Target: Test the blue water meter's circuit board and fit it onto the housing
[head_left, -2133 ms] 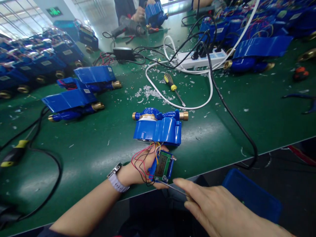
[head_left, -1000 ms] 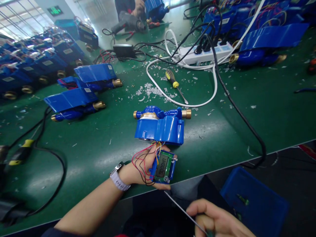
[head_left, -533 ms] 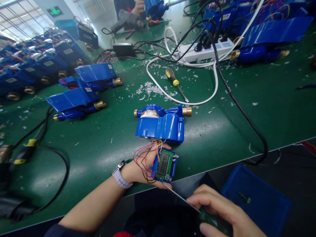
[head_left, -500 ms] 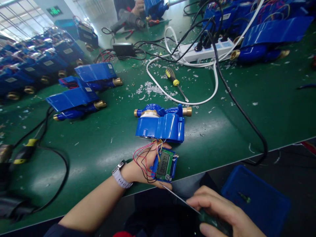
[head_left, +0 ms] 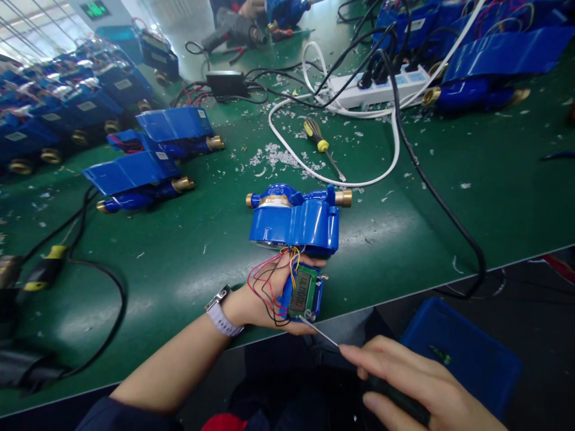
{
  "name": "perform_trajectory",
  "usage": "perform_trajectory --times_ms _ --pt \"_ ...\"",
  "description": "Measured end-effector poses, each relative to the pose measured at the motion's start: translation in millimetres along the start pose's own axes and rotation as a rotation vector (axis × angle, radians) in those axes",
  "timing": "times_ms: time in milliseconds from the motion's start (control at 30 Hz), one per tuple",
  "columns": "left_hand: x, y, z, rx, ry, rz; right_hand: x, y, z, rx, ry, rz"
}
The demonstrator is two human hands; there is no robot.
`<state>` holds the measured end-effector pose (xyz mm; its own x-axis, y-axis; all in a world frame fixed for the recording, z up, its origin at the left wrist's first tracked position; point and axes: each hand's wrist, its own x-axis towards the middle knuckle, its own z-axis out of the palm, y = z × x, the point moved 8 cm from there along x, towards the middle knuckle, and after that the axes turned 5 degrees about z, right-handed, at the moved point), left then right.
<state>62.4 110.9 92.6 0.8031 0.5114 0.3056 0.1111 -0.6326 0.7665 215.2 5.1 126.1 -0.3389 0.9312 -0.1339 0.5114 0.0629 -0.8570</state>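
In the head view my left hand [head_left: 256, 304], with a watch on its wrist, is closed around a blue-framed LCD circuit board [head_left: 302, 292] at the table's front edge. Digits show on its screen. Thin red, black, yellow and white wires [head_left: 265, 294] run from the board to a blue water meter [head_left: 294, 226] with brass ends, lying just beyond. My right hand [head_left: 408, 371] grips a dark-handled screwdriver [head_left: 324, 336], forefinger along the thin shaft. Its tip is at the board's lower corner; whether it touches cannot be made out.
A yellow-black screwdriver [head_left: 318, 134] lies inside a loop of white cable near a power strip [head_left: 381, 88]. More blue meters [head_left: 135, 173] stand left and back right. A blue bin [head_left: 467, 359] is below the edge. Across the table, a person's hand [head_left: 252, 8] is near a heat gun [head_left: 238, 30].
The screwdriver tip has moved up from beside my left thumb to the board's lower corner. My right forefinger has straightened along the shaft. The whole view has shifted slightly.
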Motion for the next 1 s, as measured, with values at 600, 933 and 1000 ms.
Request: perform_trajectory --times_ms 600,933,1000 --pt "-0.8 0.4 0.9 0.001 -0.018 0.059 9.2 -33.2 -14.5 -0.515 0.022 -0.366" --pt "-1.4 -1.2 2.2 0.018 -0.012 0.077 11.7 -36.4 -13.1 -0.614 -0.002 -0.423" --pt "-1.6 -2.6 2.4 0.016 -0.012 0.068 11.7 -36.4 -12.9 -0.624 -0.017 -0.422"
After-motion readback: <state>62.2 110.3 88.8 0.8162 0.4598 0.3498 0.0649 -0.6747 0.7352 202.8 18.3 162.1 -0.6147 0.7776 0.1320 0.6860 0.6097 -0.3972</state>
